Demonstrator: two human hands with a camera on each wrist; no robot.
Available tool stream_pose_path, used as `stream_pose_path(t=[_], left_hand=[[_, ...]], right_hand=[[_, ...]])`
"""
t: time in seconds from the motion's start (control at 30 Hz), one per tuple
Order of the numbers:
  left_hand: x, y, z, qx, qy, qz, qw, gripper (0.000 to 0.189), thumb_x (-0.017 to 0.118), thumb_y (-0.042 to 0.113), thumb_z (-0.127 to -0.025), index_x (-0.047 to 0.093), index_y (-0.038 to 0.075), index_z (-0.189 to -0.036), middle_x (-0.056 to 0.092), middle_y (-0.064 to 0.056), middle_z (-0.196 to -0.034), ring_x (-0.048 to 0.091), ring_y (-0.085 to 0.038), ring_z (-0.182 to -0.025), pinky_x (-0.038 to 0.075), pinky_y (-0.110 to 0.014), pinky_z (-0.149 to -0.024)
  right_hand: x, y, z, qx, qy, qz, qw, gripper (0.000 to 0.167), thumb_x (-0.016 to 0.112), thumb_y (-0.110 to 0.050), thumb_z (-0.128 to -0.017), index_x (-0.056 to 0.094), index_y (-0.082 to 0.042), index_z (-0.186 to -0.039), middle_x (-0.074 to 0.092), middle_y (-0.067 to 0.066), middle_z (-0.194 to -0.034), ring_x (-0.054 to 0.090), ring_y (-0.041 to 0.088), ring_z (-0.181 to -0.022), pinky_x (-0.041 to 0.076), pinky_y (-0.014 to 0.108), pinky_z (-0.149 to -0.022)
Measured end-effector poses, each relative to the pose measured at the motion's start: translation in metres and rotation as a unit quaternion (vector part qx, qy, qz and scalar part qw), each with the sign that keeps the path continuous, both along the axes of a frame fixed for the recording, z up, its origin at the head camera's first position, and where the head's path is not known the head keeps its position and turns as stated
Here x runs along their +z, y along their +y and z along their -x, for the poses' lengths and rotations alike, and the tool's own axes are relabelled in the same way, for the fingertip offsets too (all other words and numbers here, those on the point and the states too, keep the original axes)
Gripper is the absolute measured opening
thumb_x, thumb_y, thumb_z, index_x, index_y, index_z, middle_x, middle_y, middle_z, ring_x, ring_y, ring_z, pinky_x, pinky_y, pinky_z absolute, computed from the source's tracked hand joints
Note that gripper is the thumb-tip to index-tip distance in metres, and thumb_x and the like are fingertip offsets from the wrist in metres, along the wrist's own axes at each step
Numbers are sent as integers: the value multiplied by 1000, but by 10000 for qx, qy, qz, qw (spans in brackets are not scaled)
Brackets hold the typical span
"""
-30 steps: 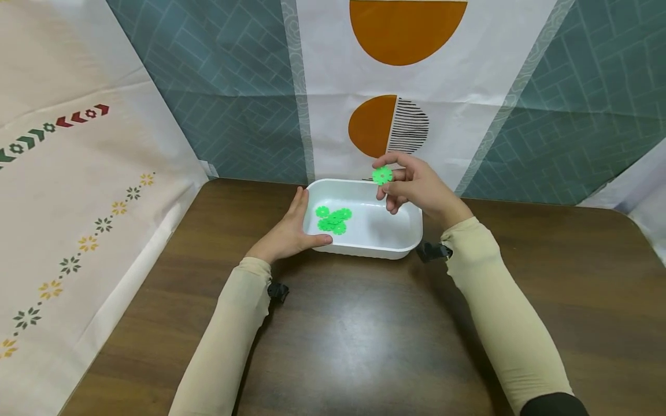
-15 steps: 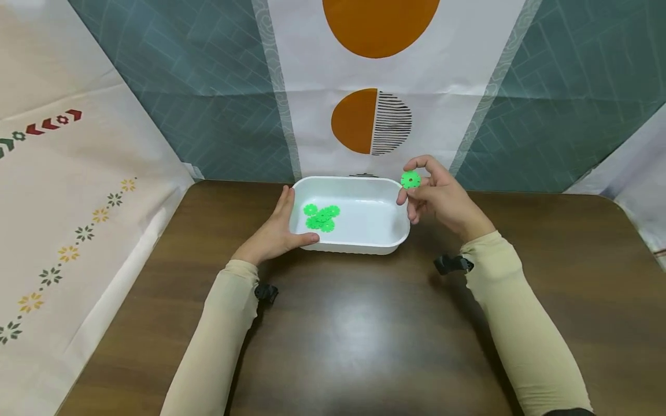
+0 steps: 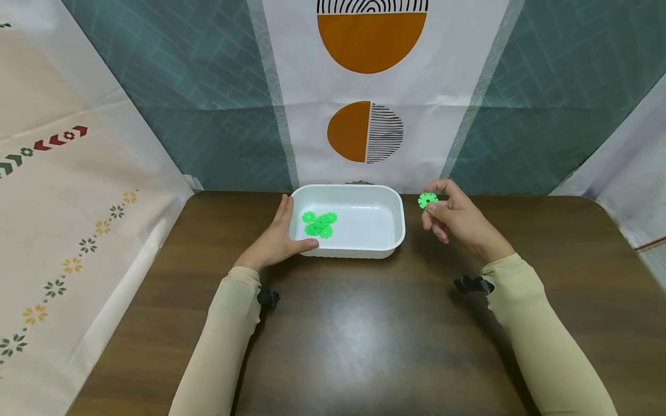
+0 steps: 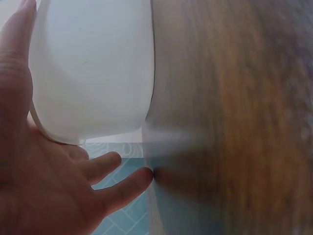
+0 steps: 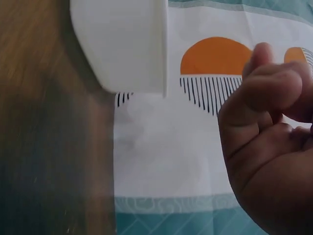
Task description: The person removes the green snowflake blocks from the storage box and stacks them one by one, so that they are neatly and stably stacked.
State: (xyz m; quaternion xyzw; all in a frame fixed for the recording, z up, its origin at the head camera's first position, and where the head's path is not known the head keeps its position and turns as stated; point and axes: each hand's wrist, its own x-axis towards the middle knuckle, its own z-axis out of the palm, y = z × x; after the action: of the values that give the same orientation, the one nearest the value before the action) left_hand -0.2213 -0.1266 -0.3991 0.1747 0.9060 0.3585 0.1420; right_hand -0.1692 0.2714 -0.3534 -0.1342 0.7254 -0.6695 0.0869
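In the head view my right hand (image 3: 459,216) pinches a green notched plastic disc (image 3: 428,200) between thumb and index finger, raised to the right of the white plastic tub (image 3: 364,254). That disc is out of sight in the right wrist view, where my curled fingers (image 5: 274,90) show. My left hand (image 3: 274,240) rests against the tub's left end, its thumb at the front rim and its other fingers spread along the side. In the left wrist view those fingers (image 4: 124,192) are fairly straight. Several more green discs (image 3: 319,224) lie overlapping in the tub's left half.
The tub stands on a dark wooden table (image 3: 354,341) near its back edge. Behind hangs a patterned cloth (image 3: 234,127) with orange shapes on its white band, and a pale printed cloth (image 3: 104,190) hangs on the left.
My right hand has carried the green disc from above the tub to its right side, past the rim. My left hand stays at the tub's left end. The head view has shifted slightly.
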Motion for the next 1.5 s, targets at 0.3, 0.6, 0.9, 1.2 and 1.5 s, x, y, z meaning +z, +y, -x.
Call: stream_pose_path(t=[0.3,0.6,0.9,1.2,1.5], left_hand=[[-8,-2,-2,36,-54,187,9998,128,78,57,-82,-13,15,-161,-20,-2,-167,10,-36,-152,24,-54,-116],[-5,0,1,-72,-7,155,9999,129,77,60,-82,-13,14,-161,-22,-1,-166,9,-37,-152,23,-54,-116],[-1,0,2,-25,-1,274,9996,129,77,60,-82,-14,17,-161,-22,0,-166,6,-36,-152,22,-55,-116],[-2,2,5,-33,35,338,9994,126,77,57,-84,-15,18,-160,-21,-1,-166,8,-36,-152,21,-55,-116],[-1,4,7,-40,26,364,9993,126,75,59,-84,-17,19,-160,-23,-1,-166,6,-35,-152,20,-55,-117]], right_hand=[[-17,16,-7,-843,-421,455,9945,27,61,0,-100,46,-4,-122,69,7,-78,51,17,-51,47,27,-50],[-29,45,-9,-1101,-867,370,9894,27,62,-3,-100,45,-5,-121,66,7,-75,54,16,-53,49,27,-52],[-47,60,-1,-733,-1154,253,9903,31,55,-1,-103,38,-4,-129,70,9,-84,61,17,-60,54,29,-58],[-58,67,5,-608,-1302,221,9894,38,58,-5,-103,43,-5,-137,71,10,-88,63,17,-63,56,32,-62],[-69,67,10,-302,-1614,195,9862,22,46,-16,-109,34,-5,-124,63,6,-76,46,15,-51,42,28,-49]])
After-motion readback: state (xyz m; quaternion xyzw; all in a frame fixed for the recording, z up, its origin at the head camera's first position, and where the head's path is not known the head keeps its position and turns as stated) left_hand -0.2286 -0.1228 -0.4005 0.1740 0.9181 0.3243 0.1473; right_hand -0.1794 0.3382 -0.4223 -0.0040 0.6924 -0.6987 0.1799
